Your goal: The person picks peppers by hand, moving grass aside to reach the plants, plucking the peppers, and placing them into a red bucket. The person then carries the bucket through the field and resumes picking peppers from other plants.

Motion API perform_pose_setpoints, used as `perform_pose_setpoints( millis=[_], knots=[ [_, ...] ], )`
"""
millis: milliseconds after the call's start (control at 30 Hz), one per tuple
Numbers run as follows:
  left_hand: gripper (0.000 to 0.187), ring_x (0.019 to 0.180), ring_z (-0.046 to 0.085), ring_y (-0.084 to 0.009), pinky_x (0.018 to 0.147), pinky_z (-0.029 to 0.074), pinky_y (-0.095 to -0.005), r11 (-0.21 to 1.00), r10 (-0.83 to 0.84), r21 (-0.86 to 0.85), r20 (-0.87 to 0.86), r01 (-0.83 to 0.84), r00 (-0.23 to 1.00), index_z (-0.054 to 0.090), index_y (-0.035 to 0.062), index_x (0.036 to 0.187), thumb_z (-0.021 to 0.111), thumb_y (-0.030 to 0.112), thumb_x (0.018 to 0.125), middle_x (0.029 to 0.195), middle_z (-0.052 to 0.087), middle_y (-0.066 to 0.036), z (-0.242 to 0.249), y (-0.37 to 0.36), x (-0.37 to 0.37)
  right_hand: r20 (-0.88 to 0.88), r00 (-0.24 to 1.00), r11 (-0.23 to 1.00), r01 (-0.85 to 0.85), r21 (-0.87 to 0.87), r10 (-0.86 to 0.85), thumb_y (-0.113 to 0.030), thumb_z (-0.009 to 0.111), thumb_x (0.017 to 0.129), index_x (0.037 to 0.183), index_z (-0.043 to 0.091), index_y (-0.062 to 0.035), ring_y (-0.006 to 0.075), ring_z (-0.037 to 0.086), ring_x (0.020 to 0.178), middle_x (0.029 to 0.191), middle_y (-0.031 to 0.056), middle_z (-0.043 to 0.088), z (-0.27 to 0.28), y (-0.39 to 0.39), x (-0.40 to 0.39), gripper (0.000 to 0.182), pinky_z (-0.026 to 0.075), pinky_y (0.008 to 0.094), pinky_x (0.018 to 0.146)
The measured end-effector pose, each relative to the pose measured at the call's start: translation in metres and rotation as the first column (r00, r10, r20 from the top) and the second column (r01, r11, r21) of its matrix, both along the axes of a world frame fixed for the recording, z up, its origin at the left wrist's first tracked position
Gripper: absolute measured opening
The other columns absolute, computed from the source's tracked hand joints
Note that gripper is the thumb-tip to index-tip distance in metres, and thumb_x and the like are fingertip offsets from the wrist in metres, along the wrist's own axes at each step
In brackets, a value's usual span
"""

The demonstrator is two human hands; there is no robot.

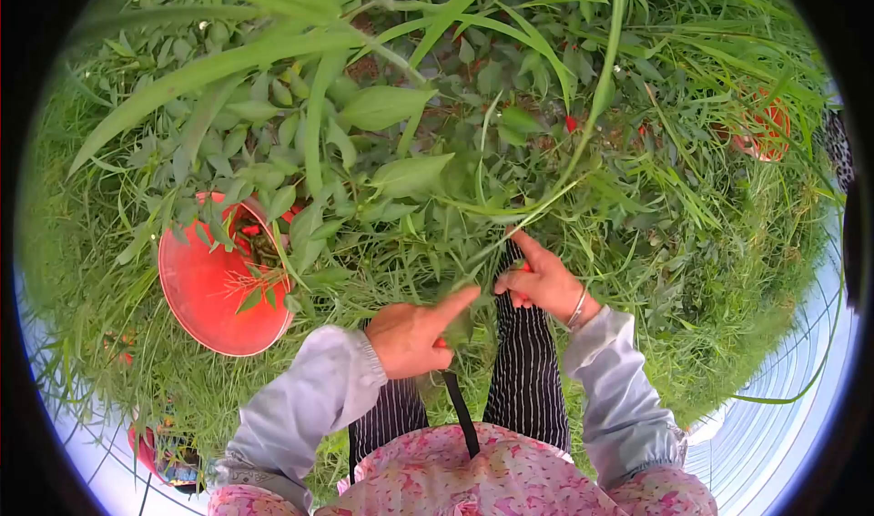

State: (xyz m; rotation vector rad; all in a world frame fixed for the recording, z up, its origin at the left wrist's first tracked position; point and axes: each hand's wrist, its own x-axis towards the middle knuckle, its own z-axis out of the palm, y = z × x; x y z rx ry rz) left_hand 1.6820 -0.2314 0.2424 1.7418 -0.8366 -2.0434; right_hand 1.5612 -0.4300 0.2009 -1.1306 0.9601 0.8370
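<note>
My left hand (414,336) has its index finger stretched out and its other fingers curled round a red chili pepper (441,343), of which only a bit shows. My right hand (546,284), with a bracelet at the wrist, also points its index finger, touching or close by a long grass blade (539,208). Its remaining fingers are closed on red chili peppers (523,268), mostly hidden. Both hands are low over the grass, in front of my striped trouser legs (523,370). Leafy pepper plants (401,175) grow just beyond them.
A red bucket (208,290) stands left of my hands, with red and dark peppers (253,241) inside. Another red container (767,132) shows among the grass at right. A red pepper (571,124) hangs in the foliage. Long blades cross the upper view. Part of a person (168,457) appears lower left.
</note>
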Motion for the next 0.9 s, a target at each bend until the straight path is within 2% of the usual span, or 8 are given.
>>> perform_pose_setpoints(
  millis=[100,233,367,500,567,667,800,900],
  knots=[
    [0.066,0.062,0.059,-0.0141,0.058,0.048,-0.028,0.862,0.5,-0.101,-0.005,-0.498,0.866,0.038,0.0186,0.135,0.063,0.015,0.074,0.074,0.061,-0.006,0.025,0.042,0.016,0.05,0.572,0.469,-0.617,-0.633,0.819,-0.014,0.057,0.084,0.122,0.047,-0.004,0.0154,0.06,0.058,0.074,0.0046,0.064,0.025,0.023,0.01,0.041,0.046,0.027,0.051],
    [0.032,0.062,0.05,-0.0053,0.055,0.042,-0.0189,0.411,0.91,-0.114,0.105,-0.905,0.4,0.059,0.0049,0.11,0.061,0.007,0.078,0.083,0.057,0.002,0.04,0.114,0.058,0.373,0.928,0.991,-0.04,0.128,-0.011,-0.019,0.063,0.082,0.112,0.052,-0.0084,0.009,0.052,0.057,0.07,0.0028,0.056,0.054,0.094,0.073,0.034,0.045,0.0258,0.053],
    [0.025,0.078,0.053,-0.0116,0.069,0.044,-0.0247,0.582,0.736,-0.333,0.605,-0.742,0.306,0.06,0.0025,0.106,0.063,0.012,0.082,0.087,0.059,-0.002,0.032,0.181,0.1,0.712,0.701,0.974,-0.142,0.174,-0.025,-0.017,0.066,0.078,0.129,0.035,-0.0059,0.0158,0.055,0.087,0.108,0.0093,0.053,0.034,0.23,0.124,0.061,0.047,0.0299,0.075],
    [0.029,0.09,0.058,-0.0248,0.079,0.046,-0.0334,0.86,0.376,-0.179,0.855,-0.478,0.356,0.059,-0.0012,0.107,0.06,0.016,0.084,0.098,0.06,-0.015,0.022,0.212,0.108,0.716,0.664,0.95,0.029,-0.311,0.214,-0.019,0.062,0.079,0.125,0.042,-0.0046,0.0256,0.058,0.102,0.113,0.0169,0.055,0.024,0.304,0.128,0.052,0.047,0.0321,0.082],
    [0.026,0.09,0.057,-0.026,0.079,0.046,-0.0341,0.932,0.293,-0.226,0.93,-0.285,0.222,0.06,-0.002,0.104,0.06,0.015,0.084,0.1,0.059,-0.016,0.008,0.222,0.101,0.688,0.724,0.988,-0.136,0.068,0.052,-0.019,0.062,0.081,0.114,0.05,-0.0036,0.0236,0.061,0.093,0.101,0.0141,0.06,0.015,0.262,0.131,0.039,0.049,0.0313,0.078],
    [0.017,0.087,0.061,-0.0282,0.077,0.047,-0.0343,0.711,0.678,-0.291,0.527,-0.64,0.512,0.061,-0.0035,0.089,0.061,0.011,0.081,0.093,0.062,-0.017,0.03,0.16,0.095,0.502,0.855,0.942,-0.05,0.332,-0.132,-0.014,0.055,0.089,0.096,0.059,-0.0035,0.011,0.062,0.072,0.078,0.0037,0.064,0.03,0.141,0.143,0.014,0.05,0.0242,0.064],
    [0.014,0.084,0.061,-0.0321,0.075,0.049,-0.0352,0.724,0.584,-0.543,0.152,-0.426,0.798,0.06,-0.003,0.089,0.059,0.007,0.08,0.092,0.062,-0.017,0.037,0.039,0.078,0.511,0.742,0.837,0.542,-0.074,-0.435,-0.015,0.053,0.088,0.09,0.058,-0.0025,0.0114,0.06,0.07,0.076,0.0046,0.062,-0.014,0.03,0.169,0.013,0.049,0.0254,0.062],
    [0.016,0.087,0.06,-0.0345,0.075,0.049,-0.0366,0.688,0.646,-0.685,0.427,-0.24,0.632,0.06,-0.0008,0.091,0.058,0.004,0.076,0.1,0.059,-0.017,-0.021,-0.028,0.068,0.579,0.789,0.676,0.312,-0.667,0.207,-0.013,0.055,0.081,0.089,0.06,-0.0005,0.022,0.061,0.074,0.081,0.0118,0.065,-0.081,-0.012,0.188,0.016,0.049,0.032,0.068]
  ],
)
